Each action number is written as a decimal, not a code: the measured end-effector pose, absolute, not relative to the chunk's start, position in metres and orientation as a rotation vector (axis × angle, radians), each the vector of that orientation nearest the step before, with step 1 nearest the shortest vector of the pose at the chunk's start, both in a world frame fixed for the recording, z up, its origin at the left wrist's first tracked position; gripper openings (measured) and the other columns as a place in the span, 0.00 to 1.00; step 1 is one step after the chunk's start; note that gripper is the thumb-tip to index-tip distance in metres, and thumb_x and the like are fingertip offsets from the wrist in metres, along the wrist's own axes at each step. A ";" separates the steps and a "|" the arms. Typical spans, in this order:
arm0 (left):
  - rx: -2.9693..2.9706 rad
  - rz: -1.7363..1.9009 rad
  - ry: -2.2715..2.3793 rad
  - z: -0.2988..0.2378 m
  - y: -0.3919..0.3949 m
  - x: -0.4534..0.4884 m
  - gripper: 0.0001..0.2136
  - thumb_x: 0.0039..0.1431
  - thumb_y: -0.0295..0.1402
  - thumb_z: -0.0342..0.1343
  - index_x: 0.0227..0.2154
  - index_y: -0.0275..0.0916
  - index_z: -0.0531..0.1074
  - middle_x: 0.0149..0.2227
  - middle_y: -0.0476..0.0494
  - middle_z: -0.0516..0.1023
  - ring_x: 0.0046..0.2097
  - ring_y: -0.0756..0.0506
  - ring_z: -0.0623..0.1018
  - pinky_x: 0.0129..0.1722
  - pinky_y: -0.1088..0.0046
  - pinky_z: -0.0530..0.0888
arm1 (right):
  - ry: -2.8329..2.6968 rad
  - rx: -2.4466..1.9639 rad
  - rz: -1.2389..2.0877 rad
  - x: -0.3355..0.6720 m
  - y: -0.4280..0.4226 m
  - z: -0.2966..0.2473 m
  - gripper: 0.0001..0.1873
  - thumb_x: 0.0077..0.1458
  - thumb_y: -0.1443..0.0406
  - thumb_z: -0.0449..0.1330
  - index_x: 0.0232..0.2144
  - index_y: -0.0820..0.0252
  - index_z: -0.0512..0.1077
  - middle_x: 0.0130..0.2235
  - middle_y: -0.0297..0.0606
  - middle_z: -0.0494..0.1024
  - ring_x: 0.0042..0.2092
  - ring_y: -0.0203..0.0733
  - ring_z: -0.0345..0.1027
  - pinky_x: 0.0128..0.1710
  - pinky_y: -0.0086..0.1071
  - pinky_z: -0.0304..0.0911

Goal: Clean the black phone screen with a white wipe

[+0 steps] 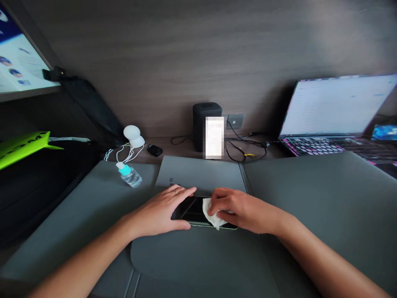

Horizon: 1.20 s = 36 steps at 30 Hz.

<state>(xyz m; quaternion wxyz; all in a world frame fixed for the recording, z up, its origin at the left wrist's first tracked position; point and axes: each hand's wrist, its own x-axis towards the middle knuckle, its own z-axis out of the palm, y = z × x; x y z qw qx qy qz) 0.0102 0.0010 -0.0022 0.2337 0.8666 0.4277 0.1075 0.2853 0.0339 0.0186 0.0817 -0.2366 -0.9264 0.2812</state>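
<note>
A smartphone point(196, 210) with a glossy dark screen lies sideways under my hands. My left hand point(161, 209) steadies its left end, the thumb along the near edge and the index finger along the far edge. In my right hand point(237, 207) a white tissue point(214, 215) is pinched between bent fingers and pressed on the right part of the screen. Beyond my left wrist, a clear spray bottle point(132, 177) with a turquoise collar lies tilted on the grey-green mat point(310, 198).
A flat grey panel point(201, 169) lies just beyond the phone. Along the wall stand a black speaker point(198, 124), black cables point(235, 153), a white rounded device point(132, 134) and a small black object point(154, 150). An open laptop point(336, 107) is at right, a black bag point(40, 186) at left.
</note>
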 end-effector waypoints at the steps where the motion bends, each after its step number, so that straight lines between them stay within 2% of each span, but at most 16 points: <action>1: 2.378 0.294 1.179 -0.002 0.001 0.010 0.38 0.56 0.39 0.63 0.67 0.50 0.51 0.62 0.43 0.66 0.62 0.37 0.65 0.60 0.56 0.67 | -2.774 -0.704 0.880 0.286 0.033 0.019 0.12 0.60 0.74 0.56 0.40 0.58 0.76 0.41 0.38 0.72 0.42 0.39 0.69 0.43 0.31 0.64; 3: 2.380 0.284 1.182 -0.001 0.001 0.011 0.38 0.56 0.39 0.63 0.66 0.49 0.52 0.61 0.43 0.66 0.62 0.36 0.65 0.60 0.56 0.66 | -2.770 -0.692 0.924 0.281 0.031 0.018 0.11 0.60 0.75 0.56 0.39 0.58 0.76 0.40 0.38 0.72 0.41 0.38 0.69 0.41 0.30 0.64; 8: 2.386 0.297 1.174 -0.002 0.002 0.011 0.38 0.55 0.40 0.64 0.66 0.49 0.52 0.62 0.43 0.66 0.63 0.35 0.64 0.61 0.54 0.65 | -2.666 -0.700 0.864 0.264 0.028 0.009 0.14 0.61 0.75 0.54 0.43 0.59 0.75 0.44 0.41 0.72 0.42 0.38 0.69 0.44 0.31 0.64; 14: 2.401 0.301 1.153 -0.004 0.002 0.010 0.36 0.58 0.39 0.62 0.66 0.51 0.52 0.61 0.45 0.67 0.62 0.36 0.65 0.60 0.55 0.65 | -2.686 -0.832 0.793 0.274 0.033 0.011 0.14 0.56 0.77 0.55 0.39 0.59 0.76 0.38 0.37 0.73 0.37 0.37 0.69 0.39 0.30 0.63; 19: 2.427 0.307 1.130 -0.005 0.002 0.010 0.36 0.59 0.38 0.61 0.66 0.51 0.51 0.61 0.45 0.66 0.62 0.37 0.63 0.61 0.56 0.65 | -2.706 -0.675 0.759 0.265 0.028 0.008 0.13 0.59 0.74 0.55 0.42 0.59 0.76 0.41 0.41 0.73 0.42 0.39 0.69 0.43 0.32 0.64; 22: 2.415 0.305 1.144 -0.004 0.002 0.009 0.35 0.59 0.39 0.60 0.66 0.51 0.51 0.61 0.45 0.66 0.62 0.37 0.64 0.60 0.56 0.65 | -2.675 -0.744 0.729 0.267 0.031 0.007 0.13 0.60 0.73 0.54 0.43 0.60 0.76 0.40 0.41 0.73 0.40 0.39 0.70 0.41 0.31 0.64; 25: 2.405 0.298 1.139 -0.004 0.002 0.009 0.35 0.59 0.40 0.60 0.66 0.52 0.51 0.62 0.44 0.65 0.62 0.36 0.64 0.60 0.54 0.65 | -2.675 -0.835 0.774 0.271 0.031 0.010 0.12 0.59 0.74 0.55 0.39 0.59 0.77 0.37 0.38 0.74 0.37 0.38 0.70 0.39 0.30 0.64; 31: 2.410 0.311 1.146 -0.003 0.001 0.010 0.36 0.58 0.40 0.61 0.66 0.51 0.51 0.62 0.44 0.66 0.62 0.35 0.64 0.60 0.54 0.65 | -2.699 -0.595 0.827 0.263 0.028 0.007 0.13 0.61 0.73 0.55 0.44 0.61 0.76 0.41 0.41 0.74 0.42 0.39 0.70 0.44 0.32 0.64; 36: 2.418 0.277 1.137 -0.002 0.001 0.011 0.34 0.59 0.40 0.60 0.66 0.50 0.52 0.62 0.44 0.66 0.62 0.37 0.63 0.61 0.55 0.64 | -2.654 -0.727 0.829 0.271 0.033 0.009 0.12 0.61 0.73 0.54 0.41 0.62 0.77 0.39 0.41 0.74 0.40 0.39 0.71 0.43 0.32 0.65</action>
